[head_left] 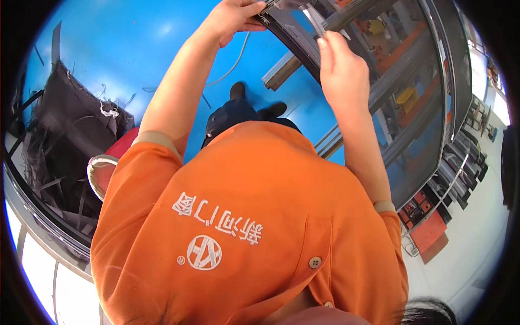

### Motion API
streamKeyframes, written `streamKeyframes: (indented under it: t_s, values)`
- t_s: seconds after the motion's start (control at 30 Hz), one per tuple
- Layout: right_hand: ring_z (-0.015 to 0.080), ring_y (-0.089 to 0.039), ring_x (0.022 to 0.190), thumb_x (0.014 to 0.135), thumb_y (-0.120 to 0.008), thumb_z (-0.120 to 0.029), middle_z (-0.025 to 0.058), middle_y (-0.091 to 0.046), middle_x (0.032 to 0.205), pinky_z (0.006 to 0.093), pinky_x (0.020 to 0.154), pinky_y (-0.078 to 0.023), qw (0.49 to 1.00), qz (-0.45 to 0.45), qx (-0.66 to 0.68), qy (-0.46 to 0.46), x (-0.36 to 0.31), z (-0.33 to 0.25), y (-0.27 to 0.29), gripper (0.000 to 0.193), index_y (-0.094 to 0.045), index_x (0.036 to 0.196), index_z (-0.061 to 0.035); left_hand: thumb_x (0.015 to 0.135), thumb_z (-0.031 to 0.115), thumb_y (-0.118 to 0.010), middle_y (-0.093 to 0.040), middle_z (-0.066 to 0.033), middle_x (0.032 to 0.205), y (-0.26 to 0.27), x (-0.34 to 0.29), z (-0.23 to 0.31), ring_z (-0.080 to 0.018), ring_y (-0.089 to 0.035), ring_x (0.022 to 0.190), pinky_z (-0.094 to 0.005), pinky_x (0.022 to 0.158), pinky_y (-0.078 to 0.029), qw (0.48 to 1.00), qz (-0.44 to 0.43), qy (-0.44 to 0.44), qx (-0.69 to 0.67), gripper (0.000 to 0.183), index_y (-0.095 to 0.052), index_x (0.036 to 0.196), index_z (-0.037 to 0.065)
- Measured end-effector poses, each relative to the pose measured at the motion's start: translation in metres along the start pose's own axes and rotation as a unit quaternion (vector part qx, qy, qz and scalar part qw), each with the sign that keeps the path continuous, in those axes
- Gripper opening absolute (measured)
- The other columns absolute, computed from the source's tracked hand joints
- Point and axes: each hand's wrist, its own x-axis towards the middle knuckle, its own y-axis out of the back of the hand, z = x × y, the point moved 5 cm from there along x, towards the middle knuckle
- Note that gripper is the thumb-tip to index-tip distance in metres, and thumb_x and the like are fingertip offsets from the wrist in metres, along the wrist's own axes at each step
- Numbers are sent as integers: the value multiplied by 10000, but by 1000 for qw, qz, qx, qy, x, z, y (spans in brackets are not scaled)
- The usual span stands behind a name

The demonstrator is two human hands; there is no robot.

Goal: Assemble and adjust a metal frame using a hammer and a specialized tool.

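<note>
A large dark-framed mesh screen panel (295, 46) stretches across the upper right, and rails show through its see-through mesh. My left hand (230, 21) is closed on the frame near its top left corner, thumb along the edge and fingers partly under it. My right hand (345, 70) is closed above the mesh, just right of the frame's dark bar. From its fingertips a thin, pale, flat strip or blade (314, 20) points up and left; its exact kind I cannot make out. The far end of the panel runs out of view at the top.
At left, a bin holds black mesh scraps (70, 111), beside a red object with a pale rim (103, 170). Metal rails (281, 70) lie under the panel above the blue floor (179, 38). A red box (428, 233) and stacked dark profiles (460, 168) stand at right.
</note>
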Motion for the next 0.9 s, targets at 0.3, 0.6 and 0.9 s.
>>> streamKeyframes:
  t_s: [0.3, 0.6, 0.9]
  values:
    - [362, -612, 512, 1025, -594, -251, 109, -645, 628, 456, 509, -480, 1000, -2, -5, 1, 5, -5, 4, 163, -554, 999, -95, 1040, 180, -573, -688, -154, 965, 2, 3, 0, -227, -692, 859, -332, 836, -600, 1000, 10, 10, 13, 282, -668, 1131, -69]
    - [329, -605, 518, 1035, -584, -237, 91, -645, 634, 454, 541, -479, 997, -55, 16, -45, 0, -6, -6, 177, -554, 978, -72, 1021, 218, -614, -683, -150, 972, -1, -2, 5, -229, -684, 857, -346, 849, -594, 999, 27, -7, 20, 310, -671, 1123, -69]
    - [202, -495, 526, 1037, -586, -203, 54, -585, 627, 354, 531, -406, 964, -69, 197, -162, -59, 24, 6, 147, -600, 977, -69, 964, 265, -695, -682, -148, 982, -10, -1, 17, -229, -666, 859, -331, 817, -575, 998, -38, 32, 48, 399, -668, 1144, -90]
